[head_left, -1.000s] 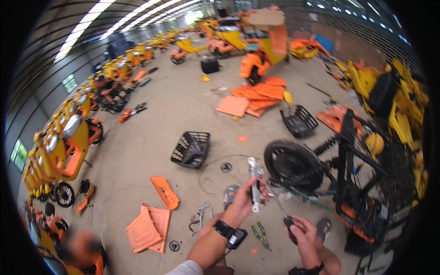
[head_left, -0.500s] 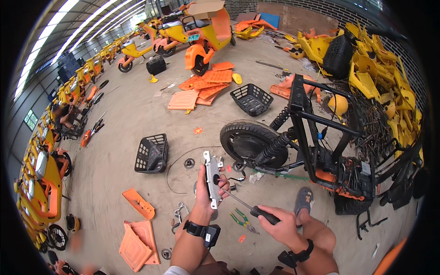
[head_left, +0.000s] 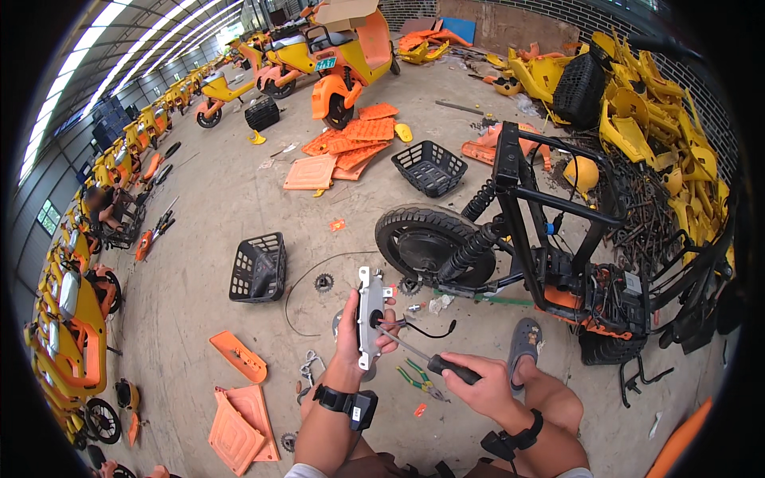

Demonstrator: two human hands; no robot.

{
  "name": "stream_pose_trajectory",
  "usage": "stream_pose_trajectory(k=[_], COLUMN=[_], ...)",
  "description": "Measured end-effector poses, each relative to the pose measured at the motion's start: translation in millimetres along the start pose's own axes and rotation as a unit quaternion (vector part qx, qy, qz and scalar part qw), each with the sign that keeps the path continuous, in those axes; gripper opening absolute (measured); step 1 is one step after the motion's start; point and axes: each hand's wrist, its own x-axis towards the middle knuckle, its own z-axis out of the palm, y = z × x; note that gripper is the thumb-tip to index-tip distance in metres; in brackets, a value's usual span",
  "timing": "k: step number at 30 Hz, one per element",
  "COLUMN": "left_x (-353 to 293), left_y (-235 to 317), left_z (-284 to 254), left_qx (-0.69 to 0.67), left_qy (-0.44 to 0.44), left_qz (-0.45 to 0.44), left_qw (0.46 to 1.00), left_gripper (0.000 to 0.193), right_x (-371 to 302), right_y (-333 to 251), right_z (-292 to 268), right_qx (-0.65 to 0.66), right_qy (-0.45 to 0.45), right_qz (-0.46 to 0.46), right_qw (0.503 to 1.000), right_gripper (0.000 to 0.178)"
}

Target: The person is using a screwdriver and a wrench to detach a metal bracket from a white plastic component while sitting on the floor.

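My left hand point(head_left: 347, 334) is closed round a flat silver metal housing point(head_left: 369, 312) with mounting tabs at its ends, held upright above the floor. A black round plug point(head_left: 376, 319) sits in its side, and a thin black cable point(head_left: 431, 331) trails rightward from behind my fingers. My right hand point(head_left: 484, 388) grips the black handle of a screwdriver point(head_left: 448, 366). The shaft points up and left, its tip at the lower edge of the plug; whether it is pushed in, I cannot tell. Green-handled pliers point(head_left: 422, 380) lie on the floor below the screwdriver.
A stripped scooter frame point(head_left: 510, 207) with its wheel stands to the right. Black baskets point(head_left: 259, 275), sprockets point(head_left: 323, 283), orange panels point(head_left: 239, 430) and a chain lie around. Yellow body parts point(head_left: 637, 119) are heaped at the far right. Scooters line the left; a person point(head_left: 107, 207) sits there.
The screwdriver tip has come closer to the plug. The housing has turned slightly, and the cable now sticks out farther to the right. The whole view has shifted a little.
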Motion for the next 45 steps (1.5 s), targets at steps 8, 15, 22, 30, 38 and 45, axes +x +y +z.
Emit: stream_pose_trajectory(k=[8,15,22,30,38,45], left_x=[-1,-7,-7,-8,-7,-6], left_y=[1,3,4,5,3,-3], left_z=[-10,-9,-13,-8,-5,-5], left_qx=[-0.035,-0.083,-0.091,-0.133,-0.155,-0.153], left_qy=[-0.010,-0.059,-0.089,-0.086,-0.119,-0.091], left_qz=[-0.018,-0.038,-0.015,-0.030,-0.051,-0.044], left_qw=[0.999,0.994,0.992,0.987,0.979,0.983], left_gripper=[0.071,0.073,0.076,0.078,0.077,0.079], right_x=[11,16,20,27,28,29], right_y=[11,14,25,29,27,26], right_z=[-7,-11,-8,-9,-21,-22], right_qx=[0.271,0.408,0.516,0.512,0.556,0.556], right_qy=[-0.121,-0.173,-0.195,-0.210,-0.161,-0.135], right_qz=[0.261,0.380,0.423,0.412,0.346,0.349], right_qw=[0.918,0.812,0.719,0.724,0.739,0.742], right_gripper=[0.031,0.035,0.035,0.034,0.031,0.031])
